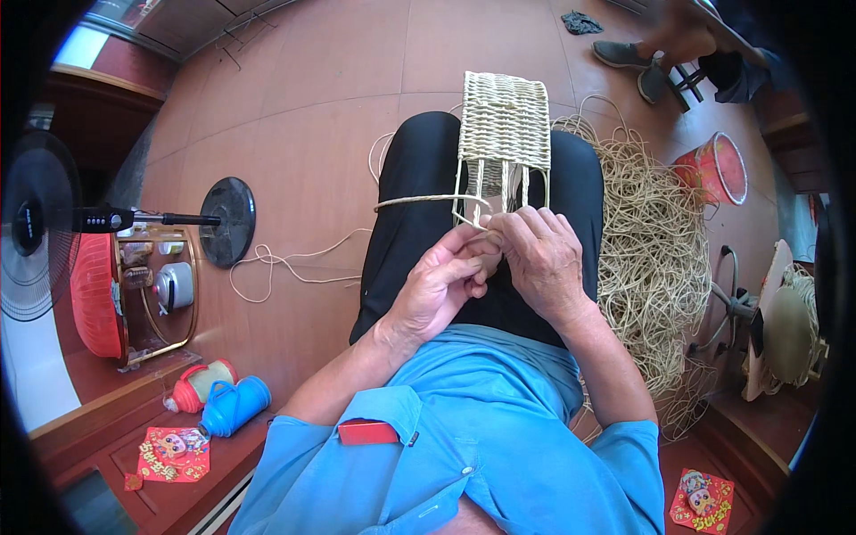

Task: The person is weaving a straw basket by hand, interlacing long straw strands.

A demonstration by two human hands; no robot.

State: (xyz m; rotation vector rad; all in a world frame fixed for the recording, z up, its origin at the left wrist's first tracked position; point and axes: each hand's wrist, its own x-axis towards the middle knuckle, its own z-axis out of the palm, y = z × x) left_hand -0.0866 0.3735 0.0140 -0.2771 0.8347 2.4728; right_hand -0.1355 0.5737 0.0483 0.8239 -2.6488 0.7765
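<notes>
A woven cream strap-like panel (pixel 504 116), with several long cord strands hanging from it, lies across my lap on dark trousers (pixel 406 250). Both hands are at the lower end of the strands. My left hand (pixel 437 285) is palm up with curled fingers, gripping the pale cord (pixel 419 198) near its loop. My right hand (pixel 544 259) is beside it, back upward, fingers bent and pinched on cord at the same spot. The fingertips overlap, so exactly which strand each holds is hidden.
A large cord pile (pixel 651 267) covers the floor at right beside a red bucket (pixel 713 169). A pedestal fan (pixel 227 223), cart (pixel 156 294) and two flasks (pixel 236 406) stand left. Another person's feet (pixel 624 55) are at top right; a wooden spool (pixel 776 321) is far right.
</notes>
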